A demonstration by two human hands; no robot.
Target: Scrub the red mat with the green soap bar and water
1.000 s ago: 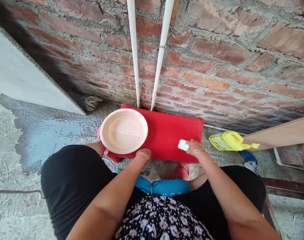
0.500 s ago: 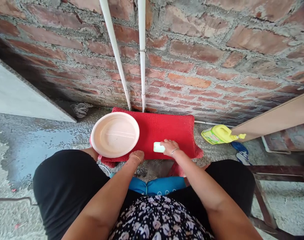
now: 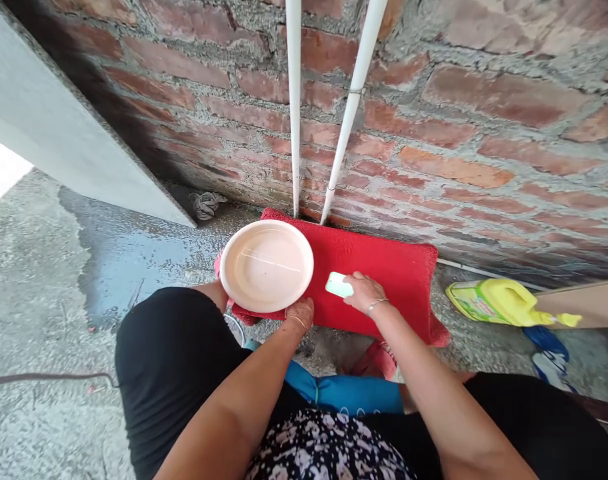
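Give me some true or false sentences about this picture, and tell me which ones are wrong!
The right hand holds a rectangular pale green block. True.
The left hand holds that block too. False: that hand is beside the round pale pink plastic basin.
The basin stands on the floor. False: it rests on the rectangular red cloth.
The yellow plastic bottle is right of the cloth. True.
Two straight white pipes run up the red brick wall. True.

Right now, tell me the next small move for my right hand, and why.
Probably slide the pale green block slightly along the red cloth, away from the basin: the right hand holds it at the cloth, which extends farther that way, and the left hand rests at the near edge.
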